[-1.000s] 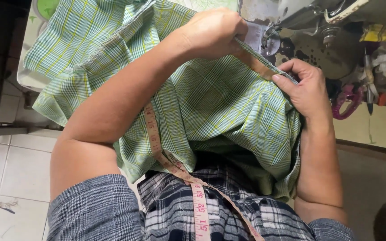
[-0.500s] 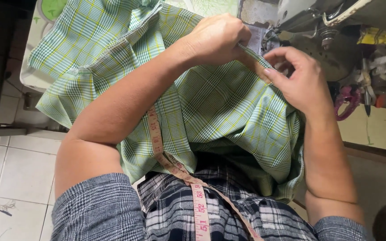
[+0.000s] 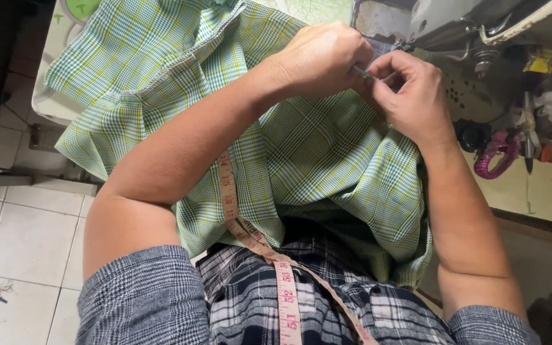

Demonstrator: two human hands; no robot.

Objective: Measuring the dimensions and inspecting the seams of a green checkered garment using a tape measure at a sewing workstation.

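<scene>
Up close, the green and yellow plaid cloth (image 3: 327,147) fills most of the view: a fine check of green, white and yellow lines, soft and rumpled, with a gathered fold on its left part and a loose edge hanging down on the right near the person's lap. It lies draped over the desk (image 3: 544,191) and spills toward the person, its far end reaching a sewing machine (image 3: 455,25) at the far right. The left hand (image 3: 321,57) is curled into a loose fist over the far edge of the cloth, its grip pinching a small strip of the cloth's edge; the right hand (image 3: 410,96) meets it just beside, thumb and fingers pressed together on that same edge. A pink measuring tape (image 3: 250,233) hangs from the person's neck across the near part of the cloth. A pink-handled tool (image 3: 494,158) lies on the desk to the right. White floor tiles (image 3: 14,243) show at the near left.
</scene>
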